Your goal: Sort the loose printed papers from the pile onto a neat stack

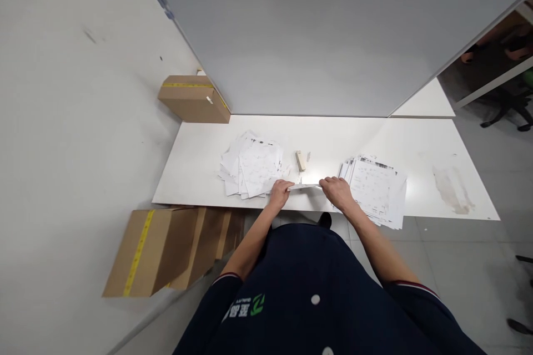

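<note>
Between my two hands a few paper sheets (306,186) are held nearly edge-on above the front of the white table, so their faces hardly show. My left hand (280,193) is closed on their left end. At the right end, my right hand (335,191) grips them with bent fingers. A loose, fanned pile of printed papers (260,166) lies just left of my left hand. Beside my right hand is another pile of papers (372,188), partly over the table's front edge. A small beige stapler-like object (300,161) rests behind the held sheets.
A large whiteboard (300,50) stands along the back of the white table (425,150). One cardboard box (195,101) sits at the back left corner. More cardboard boxes (141,255) stand below on the left, near the wall. A wheeled chair (508,105) is at the far right.
</note>
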Demonstrator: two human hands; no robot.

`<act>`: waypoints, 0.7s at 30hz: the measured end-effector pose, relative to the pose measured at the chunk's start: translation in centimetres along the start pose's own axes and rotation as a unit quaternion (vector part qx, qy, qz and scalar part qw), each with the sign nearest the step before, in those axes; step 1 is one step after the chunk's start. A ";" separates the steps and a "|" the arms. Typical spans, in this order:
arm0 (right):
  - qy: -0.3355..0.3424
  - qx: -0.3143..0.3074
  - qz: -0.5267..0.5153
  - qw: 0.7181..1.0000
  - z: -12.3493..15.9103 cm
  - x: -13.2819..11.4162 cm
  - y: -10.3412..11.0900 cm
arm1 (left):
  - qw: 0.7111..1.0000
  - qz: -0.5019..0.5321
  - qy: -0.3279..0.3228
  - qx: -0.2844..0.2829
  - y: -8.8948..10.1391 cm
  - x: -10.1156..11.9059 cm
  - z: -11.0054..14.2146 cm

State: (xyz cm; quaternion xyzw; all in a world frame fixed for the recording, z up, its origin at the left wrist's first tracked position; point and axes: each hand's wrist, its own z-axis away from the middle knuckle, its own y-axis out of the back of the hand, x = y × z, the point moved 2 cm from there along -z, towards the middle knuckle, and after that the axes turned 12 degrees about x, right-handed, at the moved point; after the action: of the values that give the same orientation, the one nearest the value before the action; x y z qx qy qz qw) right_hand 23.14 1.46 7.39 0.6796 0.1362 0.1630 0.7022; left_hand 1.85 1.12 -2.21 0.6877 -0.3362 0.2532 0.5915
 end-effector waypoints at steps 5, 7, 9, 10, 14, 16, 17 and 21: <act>0.000 0.002 0.007 1.000 0.0 -0.1 -1.6 | 1.000 -0.013 0.000 -0.008 -0.7 -1.2 0.5; -0.005 0.003 0.006 1.000 0.0 -0.2 -1.6 | 1.000 -0.016 -0.001 -0.004 -0.6 -1.2 0.5; -0.016 0.009 0.003 1.000 -0.1 -0.2 -1.3 | 1.000 -0.012 -0.008 0.006 -0.3 -0.9 0.3; -0.021 0.011 -0.003 1.000 -0.1 -0.2 -1.1 | 1.000 -0.008 -0.013 0.013 -0.1 -0.6 0.2; -0.072 -0.001 -0.096 0.993 0.0 0.8 -0.3 | 0.998 0.024 -0.013 0.049 0.8 0.5 -0.7; -0.114 -0.010 -0.194 0.974 0.1 2.0 -0.5 | 0.997 0.043 0.021 0.055 1.3 0.8 -1.1; -0.141 -0.019 -0.255 0.956 0.3 2.6 -1.0 | 0.996 0.056 0.045 0.046 1.4 1.0 -1.3; -0.288 -0.119 -0.510 0.802 1.7 5.0 -4.6 | 0.986 0.072 0.141 -0.046 0.8 1.2 -1.5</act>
State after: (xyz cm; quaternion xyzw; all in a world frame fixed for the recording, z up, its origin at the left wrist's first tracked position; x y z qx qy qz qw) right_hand 28.64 1.84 3.00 0.4386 0.2338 -0.4069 0.7664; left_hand 2.09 2.37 -0.51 0.5909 -0.3094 0.3741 0.6444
